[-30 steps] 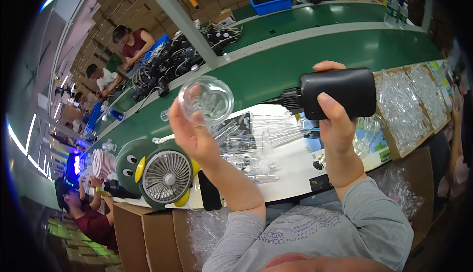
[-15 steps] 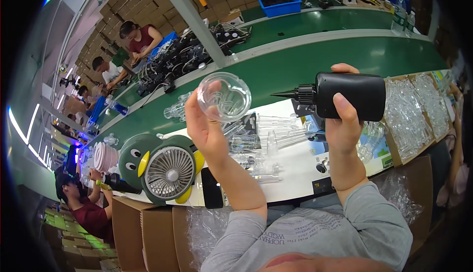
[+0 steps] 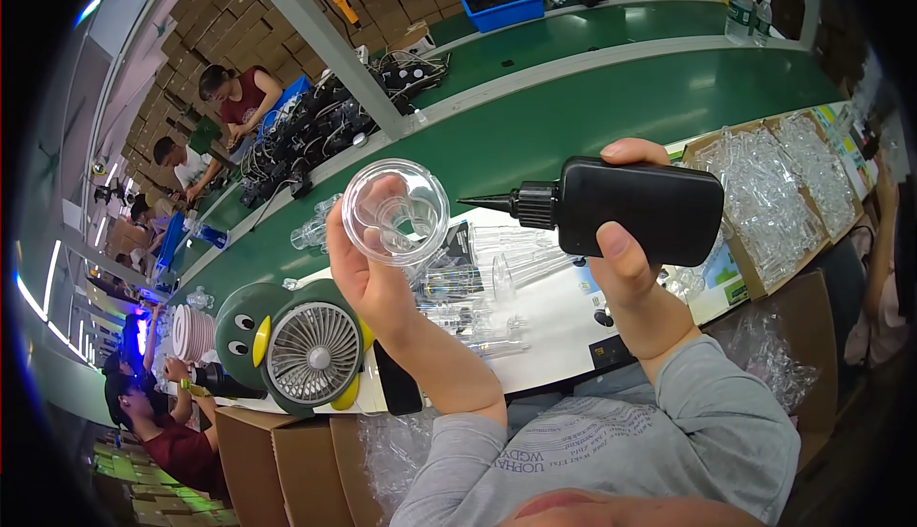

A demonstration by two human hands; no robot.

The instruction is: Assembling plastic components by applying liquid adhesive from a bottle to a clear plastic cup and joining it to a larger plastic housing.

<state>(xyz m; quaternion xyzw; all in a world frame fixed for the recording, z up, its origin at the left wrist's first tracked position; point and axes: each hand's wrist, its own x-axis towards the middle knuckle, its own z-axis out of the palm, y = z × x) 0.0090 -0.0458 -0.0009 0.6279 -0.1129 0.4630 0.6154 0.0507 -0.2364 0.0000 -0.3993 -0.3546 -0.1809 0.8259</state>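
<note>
Above the green conveyor [image 3: 592,116], left hand [image 3: 368,274] grips a clear round cup [image 3: 395,212], right hand [image 3: 621,241] a black nozzle bottle [image 3: 635,212].

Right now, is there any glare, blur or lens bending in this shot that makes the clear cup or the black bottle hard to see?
Head view: fisheye bends the green belt and blacks out the corners; the middle is sharp. The clear cup in the left hand shows faint highlights, rim readable. The black bottle in the right hand is crisp, matte, without glare.
</note>
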